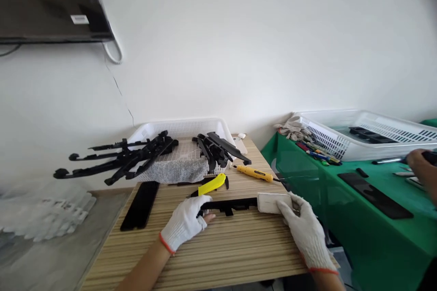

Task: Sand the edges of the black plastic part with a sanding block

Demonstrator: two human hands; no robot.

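My left hand (187, 220), in a white knit glove with an orange cuff, grips one end of a long black plastic strip (235, 204). A bare fingertip shows beyond the glove. On the strip's other end lies a white rectangular block (268, 203), gripped by my right hand (303, 229), gloved the same way. Just behind the strip are a yellow utility knife (212, 184) and a dark caliper-like tool (226, 182), partly covered by the knife. Farther back lies a yellow-orange pen-shaped tool (254, 173) with a cable.
A white basket (184, 128) holds several black plastic strips (146, 154), some overhanging its left side. A black phone (139, 204) lies left on the wooden table (221, 250). Right, a green-covered table (385, 236) bears another basket (348, 152), gloves, pens and a co-worker's hand (421, 170).
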